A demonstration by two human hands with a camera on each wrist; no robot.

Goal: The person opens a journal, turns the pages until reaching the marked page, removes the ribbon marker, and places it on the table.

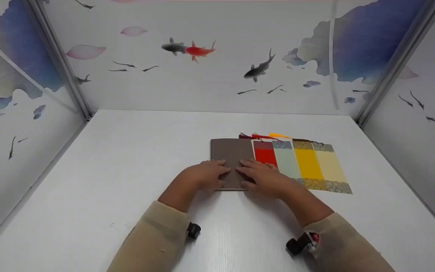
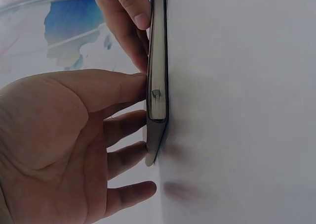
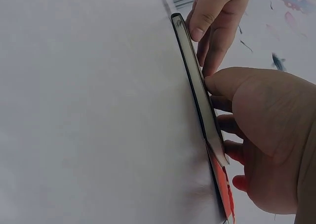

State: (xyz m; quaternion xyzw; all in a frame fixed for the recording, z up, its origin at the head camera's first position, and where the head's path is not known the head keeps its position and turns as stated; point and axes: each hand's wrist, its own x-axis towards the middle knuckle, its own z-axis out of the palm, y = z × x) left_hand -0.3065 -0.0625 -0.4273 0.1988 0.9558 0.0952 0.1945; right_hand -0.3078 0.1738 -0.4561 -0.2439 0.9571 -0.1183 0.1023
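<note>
A closed notebook with a brown-grey cover (image 1: 229,148) lies flat on the white table. My left hand (image 1: 209,174) rests on its left part, fingers extended, the thumb on the cover near the front edge. From the other side my right hand (image 1: 263,177) lies over the notebook's right part, fingers spread, its outer fingers reaching toward the red bookmark (image 1: 264,153). Both wrist views show the cream page edges (image 2: 158,61) of the notebook between its covers, with fingertips touching the top cover. Whether the red bookmark runs under the notebook I cannot tell.
To the right, a pale green bookmark (image 1: 285,160), a yellow bookmark (image 1: 308,162) and a cream bookmark (image 1: 330,164) lie side by side. Dark red, red and yellow tassels (image 1: 279,135) stick out behind them. Printed panels (image 1: 217,83) enclose the white table (image 1: 89,189) at the back and sides.
</note>
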